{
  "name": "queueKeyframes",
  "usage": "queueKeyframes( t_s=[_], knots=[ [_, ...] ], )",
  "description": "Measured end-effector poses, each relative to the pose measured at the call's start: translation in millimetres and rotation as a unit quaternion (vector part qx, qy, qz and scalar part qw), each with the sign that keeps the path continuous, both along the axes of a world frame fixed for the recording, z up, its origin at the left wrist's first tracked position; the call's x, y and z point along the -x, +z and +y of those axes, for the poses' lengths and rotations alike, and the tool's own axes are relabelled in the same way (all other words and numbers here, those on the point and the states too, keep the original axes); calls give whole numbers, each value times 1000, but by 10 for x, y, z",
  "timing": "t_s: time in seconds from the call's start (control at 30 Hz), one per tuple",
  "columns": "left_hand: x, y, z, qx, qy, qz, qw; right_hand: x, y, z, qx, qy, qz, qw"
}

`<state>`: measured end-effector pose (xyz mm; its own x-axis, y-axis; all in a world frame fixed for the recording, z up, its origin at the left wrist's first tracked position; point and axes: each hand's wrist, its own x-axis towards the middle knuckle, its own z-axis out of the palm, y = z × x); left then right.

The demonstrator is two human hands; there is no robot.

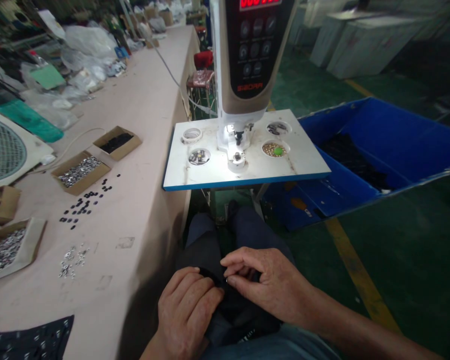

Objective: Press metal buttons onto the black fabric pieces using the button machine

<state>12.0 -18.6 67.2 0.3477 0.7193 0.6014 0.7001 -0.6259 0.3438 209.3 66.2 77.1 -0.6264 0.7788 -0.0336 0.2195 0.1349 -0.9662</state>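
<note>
Over my lap lies black fabric [225, 317], hard to tell apart from my dark trousers. My left hand [191, 305] is closed on the fabric, its fingers curled over the edge. To its right, my right hand [264, 280] pinches with thumb and forefinger; a small shiny piece glints at the thumb tip, too small to name surely. Beyond my knees stands a snap press machine [249, 60] with a lit red display. Its white table [210, 177] has round cups of small fasteners, one with a green piece [278, 150] on top.
On the long table [142, 150] at left stand cardboard boxes [77, 172] of metal snap parts, with loose black parts [84, 205] and silver parts [72, 260] nearby. A fan [7, 140] sits farther left. The blue bin [405, 130] at right holds dark items.
</note>
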Motion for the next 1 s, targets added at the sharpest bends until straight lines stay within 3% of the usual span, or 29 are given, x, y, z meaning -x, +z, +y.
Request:
queueKeyframes(
  t_s=[0.4,0.47,0.63,0.83,1.0],
  knots=[
    [15,-58,11,66,23,-52,996,5,-4,34,-129,57,-40,989],
    [12,-55,22,83,38,-68,993,-15,43,56,-118,66,-51,990],
    [29,-58,30,164,68,-82,981,-83,182,110,-8,126,-53,991],
    [27,-89,53,193,91,-106,971,-28,170,73,-22,125,-118,985],
    [7,-90,99,248,116,-102,956,41,92,61,-22,85,-105,991]
  ],
)
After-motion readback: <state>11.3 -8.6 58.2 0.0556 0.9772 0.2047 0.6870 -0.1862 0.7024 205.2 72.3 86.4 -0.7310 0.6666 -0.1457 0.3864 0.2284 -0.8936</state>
